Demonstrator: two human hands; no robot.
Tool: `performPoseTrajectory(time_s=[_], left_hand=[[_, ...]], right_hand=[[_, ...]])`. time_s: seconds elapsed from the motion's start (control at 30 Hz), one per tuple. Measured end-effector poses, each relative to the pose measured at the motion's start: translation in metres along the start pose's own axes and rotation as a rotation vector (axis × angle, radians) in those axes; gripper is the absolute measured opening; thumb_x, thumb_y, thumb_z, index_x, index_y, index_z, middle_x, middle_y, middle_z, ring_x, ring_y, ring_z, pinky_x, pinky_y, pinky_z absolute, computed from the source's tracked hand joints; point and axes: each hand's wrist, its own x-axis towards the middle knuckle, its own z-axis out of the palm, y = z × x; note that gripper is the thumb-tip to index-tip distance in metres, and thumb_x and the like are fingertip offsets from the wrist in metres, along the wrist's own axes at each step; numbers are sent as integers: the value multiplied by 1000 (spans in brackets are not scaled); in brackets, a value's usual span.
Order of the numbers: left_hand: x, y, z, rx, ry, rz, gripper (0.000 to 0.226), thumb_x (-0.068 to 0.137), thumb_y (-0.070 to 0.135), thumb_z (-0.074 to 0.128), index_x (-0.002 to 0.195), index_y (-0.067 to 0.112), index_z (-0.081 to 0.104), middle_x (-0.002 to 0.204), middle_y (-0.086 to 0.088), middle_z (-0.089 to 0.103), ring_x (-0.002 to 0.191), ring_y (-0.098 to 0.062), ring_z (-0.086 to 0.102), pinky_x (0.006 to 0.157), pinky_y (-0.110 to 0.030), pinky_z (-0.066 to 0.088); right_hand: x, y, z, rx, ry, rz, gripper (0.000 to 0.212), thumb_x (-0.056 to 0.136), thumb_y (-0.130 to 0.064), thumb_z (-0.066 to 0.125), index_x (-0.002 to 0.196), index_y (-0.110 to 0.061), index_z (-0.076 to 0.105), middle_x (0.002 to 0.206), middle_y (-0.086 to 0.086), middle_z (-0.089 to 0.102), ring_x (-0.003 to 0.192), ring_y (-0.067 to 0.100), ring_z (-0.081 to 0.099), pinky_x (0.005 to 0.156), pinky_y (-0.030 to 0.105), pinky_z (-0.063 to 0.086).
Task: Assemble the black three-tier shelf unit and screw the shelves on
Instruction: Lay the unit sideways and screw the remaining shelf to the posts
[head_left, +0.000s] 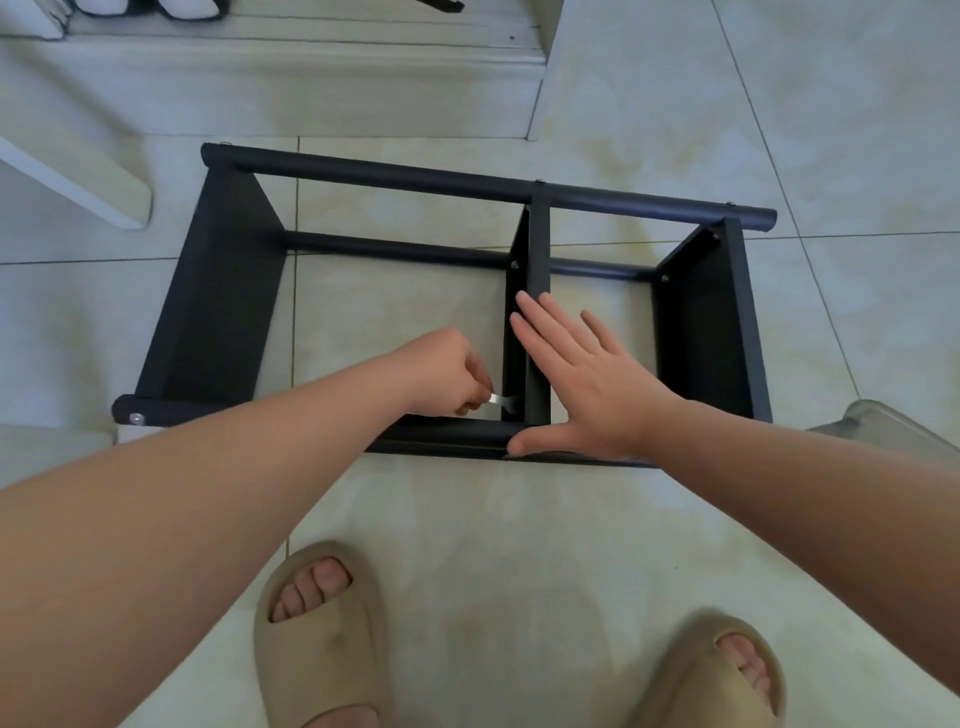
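Note:
The black shelf unit (488, 182) lies on its side on the tiled floor, its round posts running left to right and three shelf panels standing on edge between them. My left hand (447, 371) grips a small flat metal wrench (501, 399), whose tip sits at the near end of the middle shelf panel (537, 249), beside the near post. My right hand (582, 374) lies flat with straight, spread fingers against the right side of that middle panel, thumb on the near post. Small screw heads show on the posts and the right panel (696, 322).
A white furniture step (291, 88) lies behind the shelf, with a white leg (78, 182) at the left. A clear plastic container's corner (893, 426) shows at the right edge. My feet in beige slippers (317, 634) stand on the tiles in front of the shelf.

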Motion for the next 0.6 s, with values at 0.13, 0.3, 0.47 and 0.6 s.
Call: performPoseTrajectory(time_s=[0.13, 0.3, 0.47, 0.6], left_hand=[[15, -16, 5, -230, -13, 25, 8, 85, 14, 74, 83, 21, 76, 79, -3, 77, 75, -16, 74, 81, -30, 61], [26, -24, 9, -300, -60, 39, 12, 83, 8, 74, 82, 20, 76, 79, -4, 75, 66, -8, 70, 72, -23, 59], [22, -18, 12, -439, -143, -22, 11, 87, 10, 69, 85, 20, 75, 76, 6, 73, 73, -5, 69, 74, -24, 59], [20, -10, 12, -681, -273, -101, 8, 94, 9, 61, 97, 10, 68, 88, -3, 78, 87, -14, 74, 73, -26, 58]], right_hand=[[5, 1, 14, 34, 33, -66, 134, 69, -99, 26, 158, -10, -18, 163, 4, -33, 149, 19, -32, 125, 47, -9], [7, 6, 22, 57, 70, -118, 133, 73, -96, 34, 159, -6, -11, 165, 9, -26, 152, 26, -26, 126, 51, -3], [6, 5, 22, 45, 102, -106, 132, 74, -93, 39, 160, -3, -5, 167, 12, -18, 154, 28, -20, 126, 52, 1], [5, 4, 21, 31, 129, -81, 133, 73, -92, 41, 159, 0, -1, 167, 16, -13, 155, 30, -15, 125, 54, 4]])
